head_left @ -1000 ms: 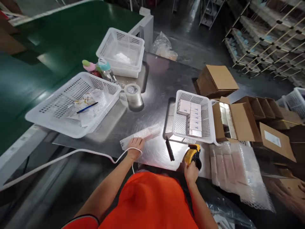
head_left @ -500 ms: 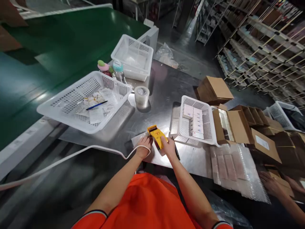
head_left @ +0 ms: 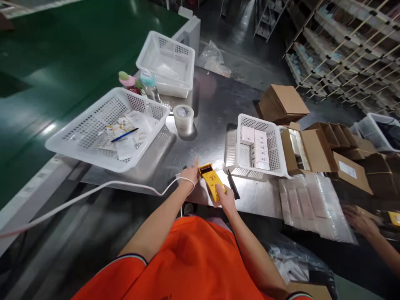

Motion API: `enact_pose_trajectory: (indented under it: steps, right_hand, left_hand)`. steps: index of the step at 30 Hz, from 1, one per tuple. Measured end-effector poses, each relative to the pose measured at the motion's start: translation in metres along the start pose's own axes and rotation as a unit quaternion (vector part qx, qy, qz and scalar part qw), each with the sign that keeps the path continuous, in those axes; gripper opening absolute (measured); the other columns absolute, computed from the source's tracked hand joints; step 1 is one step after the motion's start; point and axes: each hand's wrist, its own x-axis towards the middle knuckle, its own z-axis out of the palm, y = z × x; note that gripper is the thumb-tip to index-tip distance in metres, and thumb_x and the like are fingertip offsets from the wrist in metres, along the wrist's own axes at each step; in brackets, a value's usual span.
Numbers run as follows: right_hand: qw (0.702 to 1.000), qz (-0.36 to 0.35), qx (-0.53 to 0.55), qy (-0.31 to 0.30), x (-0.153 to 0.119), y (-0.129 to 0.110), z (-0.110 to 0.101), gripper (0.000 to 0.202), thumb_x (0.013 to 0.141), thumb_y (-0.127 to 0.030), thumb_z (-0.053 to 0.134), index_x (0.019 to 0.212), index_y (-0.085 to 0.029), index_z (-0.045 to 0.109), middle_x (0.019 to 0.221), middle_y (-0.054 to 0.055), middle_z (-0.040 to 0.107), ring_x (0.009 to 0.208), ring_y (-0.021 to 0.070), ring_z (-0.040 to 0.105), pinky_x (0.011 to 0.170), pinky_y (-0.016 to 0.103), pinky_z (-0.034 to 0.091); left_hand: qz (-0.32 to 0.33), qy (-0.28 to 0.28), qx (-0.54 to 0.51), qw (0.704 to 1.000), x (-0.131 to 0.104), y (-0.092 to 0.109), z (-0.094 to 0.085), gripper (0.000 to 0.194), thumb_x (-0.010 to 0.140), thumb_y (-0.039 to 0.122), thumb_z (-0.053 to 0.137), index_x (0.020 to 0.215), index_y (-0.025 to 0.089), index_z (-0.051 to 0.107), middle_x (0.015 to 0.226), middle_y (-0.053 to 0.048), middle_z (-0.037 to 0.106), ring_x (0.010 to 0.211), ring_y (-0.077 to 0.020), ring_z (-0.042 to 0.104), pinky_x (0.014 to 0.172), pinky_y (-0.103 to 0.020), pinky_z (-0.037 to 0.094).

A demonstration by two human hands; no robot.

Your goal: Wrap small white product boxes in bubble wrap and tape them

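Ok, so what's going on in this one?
A person in an orange shirt stands at a grey metal table. The right hand grips a yellow handheld tool, apparently a tape dispenser. The left hand, with a white cord around its wrist, is beside the tool's front end. To the tool's right are a slim black implement and a white perforated plastic basket holding small pale boxes.

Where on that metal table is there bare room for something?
Mostly on the metal table between the tape roll and the basket of small boxes; a smaller patch lies between the black tool and the bubble-wrapped packs. It's crowded around the left hand, right hand and yellow tool.
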Motion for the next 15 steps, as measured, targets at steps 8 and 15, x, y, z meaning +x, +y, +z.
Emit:
enact_pose_trajectory:
  steps: [8,15]
  right_hand:
    - [0.994,0.101,-0.041,0.003,-0.042,0.035,-0.002,0.056,0.082,-0.069,0.055,0.073,-0.015,0.066,0.067,0.007,0.066,0.064,0.02,0.06,0.056,0.027,0.041]
    - [0.943,0.197,-0.263,-0.057,0.032,-0.036,0.013,0.055,0.098,-0.055,0.046,0.105,-0.009,0.076,0.104,0.021,0.076,0.096,0.0298,0.072,0.068,0.029,0.047]
  left_hand:
    - [0.058,-0.093,0.091,0.99,-0.002,0.008,-0.027,0.074,0.095,0.028,0.057,0.162,0.029,0.026,0.126,-0.02,0.069,0.112,-0.0358,0.069,0.097,-0.048,0.051]
    - [0.042,-0.096,0.076,0.992,0.007,0.037,-0.024,0.068,0.089,0.045,0.064,0.144,0.007,0.046,0.154,-0.03,0.046,0.143,-0.0408,0.044,0.115,-0.053,0.037]
